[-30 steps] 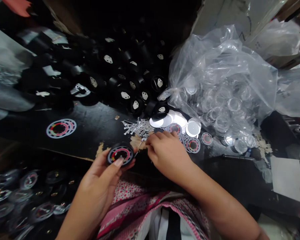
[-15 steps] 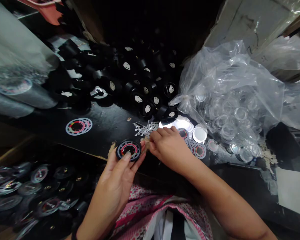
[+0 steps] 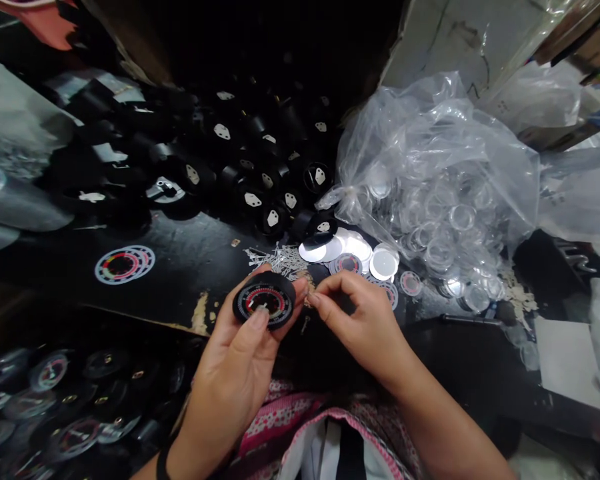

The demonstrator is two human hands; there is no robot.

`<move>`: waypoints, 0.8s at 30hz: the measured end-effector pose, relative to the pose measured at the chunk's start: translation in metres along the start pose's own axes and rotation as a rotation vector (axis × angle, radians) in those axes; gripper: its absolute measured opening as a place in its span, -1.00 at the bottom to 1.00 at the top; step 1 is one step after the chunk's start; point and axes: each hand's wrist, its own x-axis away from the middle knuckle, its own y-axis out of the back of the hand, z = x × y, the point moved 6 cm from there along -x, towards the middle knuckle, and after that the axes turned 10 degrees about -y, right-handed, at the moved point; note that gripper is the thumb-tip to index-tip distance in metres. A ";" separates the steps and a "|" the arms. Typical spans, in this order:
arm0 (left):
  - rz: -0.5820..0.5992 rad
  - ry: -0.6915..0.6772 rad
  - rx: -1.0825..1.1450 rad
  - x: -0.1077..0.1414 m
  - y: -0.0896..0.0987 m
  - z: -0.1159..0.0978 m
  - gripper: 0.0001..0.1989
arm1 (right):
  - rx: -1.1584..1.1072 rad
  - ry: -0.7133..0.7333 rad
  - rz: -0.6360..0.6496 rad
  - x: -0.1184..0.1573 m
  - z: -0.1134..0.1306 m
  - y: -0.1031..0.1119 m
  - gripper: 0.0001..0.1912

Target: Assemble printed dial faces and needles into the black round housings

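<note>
My left hand is wrapped round a black round gauge, its dial printed in red and white and facing up, the thumb lying on the dial face. Right beside it, my right hand is closed in a pinch, thumb against forefinger, close to the left fingertips. Whatever is in the pinch is too small to make out. Just beyond both hands lies a heap of small white pointers. Printed dial discs and shiny silver discs are spread behind my right hand.
Black gauge housings crowd the back of the dark table. A clear plastic bag of transparent round covers stands at right. Two dial discs lie at left. Below the table edge, several gauges are piled up.
My right hand has drawn back from the pointer heap and now shows a pinch beside the gauge. The left hand still holds the gauge. The view has shifted to the right.
</note>
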 end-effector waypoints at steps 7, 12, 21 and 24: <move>0.064 0.111 -0.162 -0.007 -0.010 0.022 -0.69 | 0.189 0.125 -0.020 0.014 0.014 0.002 -0.86; 0.165 0.085 -0.267 -0.002 -0.007 0.031 -0.66 | 0.269 0.076 -0.020 0.015 0.010 0.003 -0.87; 0.202 -0.041 -0.478 -0.001 -0.011 0.010 -0.76 | 0.274 0.006 0.013 0.020 0.009 0.004 -0.86; 0.215 -0.094 -0.556 -0.001 -0.011 0.006 -0.82 | 0.306 -0.020 0.031 0.025 0.009 0.003 -0.82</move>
